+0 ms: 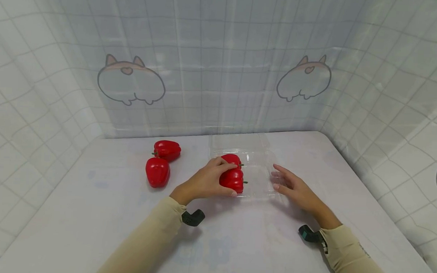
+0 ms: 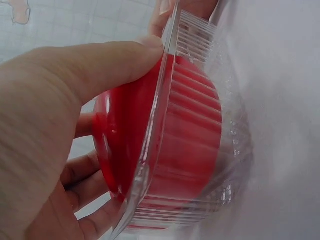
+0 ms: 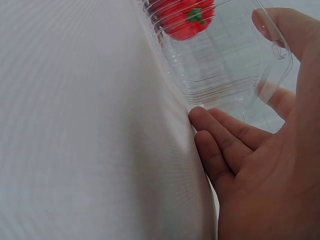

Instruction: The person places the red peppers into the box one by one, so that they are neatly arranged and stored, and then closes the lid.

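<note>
A clear plastic container (image 1: 259,179) with its lid laid back stands on the table. Inside its left half are two red bell peppers, a near one (image 1: 234,182) and a far one (image 1: 230,158), stems pointing right. My left hand (image 1: 207,181) grips the near pepper, thumb on the near side and fingers over the top. Through the ribbed wall, the left wrist view shows the pepper (image 2: 190,135) low in the container. At the right rim is my right hand (image 1: 299,193), fingers loosely extended; in the right wrist view its thumb (image 3: 270,25) overlaps the rim.
Two more red bell peppers, one nearer (image 1: 157,173) and one farther back (image 1: 168,150), lie on the white table (image 1: 104,213) left of the container. Behind the table and along both sides hangs a checked curtain (image 1: 220,72) with cartoon animal outlines.
</note>
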`<state>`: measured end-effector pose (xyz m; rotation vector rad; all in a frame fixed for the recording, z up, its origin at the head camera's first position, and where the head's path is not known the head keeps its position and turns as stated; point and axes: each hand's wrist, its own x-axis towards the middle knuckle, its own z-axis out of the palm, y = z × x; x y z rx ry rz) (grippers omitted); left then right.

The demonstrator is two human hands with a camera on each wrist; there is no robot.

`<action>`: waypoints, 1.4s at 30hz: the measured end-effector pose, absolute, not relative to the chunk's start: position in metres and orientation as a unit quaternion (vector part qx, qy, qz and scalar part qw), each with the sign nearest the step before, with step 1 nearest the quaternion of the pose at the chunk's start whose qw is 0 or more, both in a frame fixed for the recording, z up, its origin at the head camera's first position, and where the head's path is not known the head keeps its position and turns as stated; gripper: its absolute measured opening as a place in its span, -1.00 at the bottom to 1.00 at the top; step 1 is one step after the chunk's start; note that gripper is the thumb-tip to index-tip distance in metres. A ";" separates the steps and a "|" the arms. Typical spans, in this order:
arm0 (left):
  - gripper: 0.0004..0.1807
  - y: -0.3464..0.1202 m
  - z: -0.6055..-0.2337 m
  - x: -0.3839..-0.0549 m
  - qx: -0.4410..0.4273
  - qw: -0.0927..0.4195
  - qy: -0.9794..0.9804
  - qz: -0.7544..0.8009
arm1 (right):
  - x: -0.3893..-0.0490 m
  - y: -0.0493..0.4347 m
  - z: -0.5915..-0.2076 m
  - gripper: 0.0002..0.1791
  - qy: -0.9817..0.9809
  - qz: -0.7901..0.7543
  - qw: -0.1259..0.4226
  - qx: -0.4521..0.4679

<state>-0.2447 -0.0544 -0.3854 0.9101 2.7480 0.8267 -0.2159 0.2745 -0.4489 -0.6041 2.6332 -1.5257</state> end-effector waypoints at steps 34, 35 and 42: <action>-0.17 -0.056 -0.384 -0.242 0.303 0.076 0.914 0.258 | -0.215 0.274 -0.451 -0.25 0.843 -0.501 0.018 -0.196; -0.18 -0.056 -0.384 -0.242 0.302 0.077 0.915 0.258 | -0.216 0.274 -0.452 -0.25 0.843 -0.500 0.018 -0.196; -0.16 -0.056 -0.383 -0.243 0.294 0.087 0.917 0.255 | -0.215 0.274 -0.450 -0.25 0.850 -0.491 0.015 -0.192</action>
